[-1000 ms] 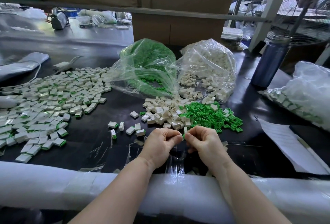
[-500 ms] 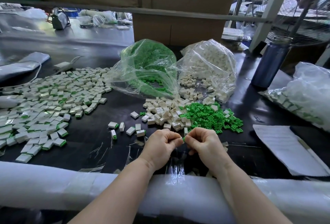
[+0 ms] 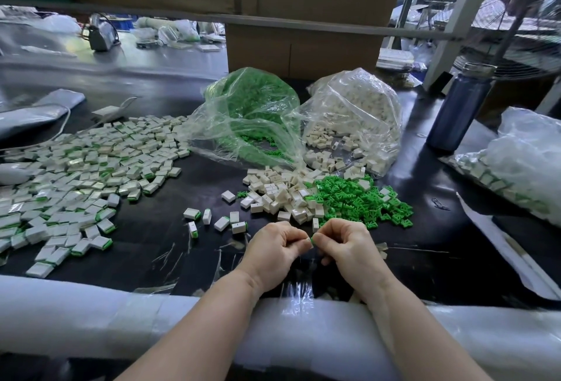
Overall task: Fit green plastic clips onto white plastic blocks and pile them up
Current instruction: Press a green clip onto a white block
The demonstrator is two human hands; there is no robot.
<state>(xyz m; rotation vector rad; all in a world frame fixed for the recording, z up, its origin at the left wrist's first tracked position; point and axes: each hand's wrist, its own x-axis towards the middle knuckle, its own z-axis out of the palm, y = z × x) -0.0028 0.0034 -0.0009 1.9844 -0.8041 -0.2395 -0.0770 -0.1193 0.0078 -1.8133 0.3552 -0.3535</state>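
Low in the middle of the frame, a green clip point(image 3: 311, 240) showed as a sliver between two curled hands, and whatever white block it was meeting stayed hidden under the fingers. The left hand point(image 3: 274, 248) and the right hand point(image 3: 346, 245) met fingertip to fingertip, both pinching the piece between them. It looked like the fitting step, the clip being pressed home. Next would probably come a firm squeeze, then a toss toward the finished pile point(image 3: 82, 174) spreading across the left of the frame. Just above the hands lay the loose white blocks point(image 3: 279, 195) and loose green clips point(image 3: 358, 201), touching each other, with their two plastic bags point(image 3: 252, 125) behind them.
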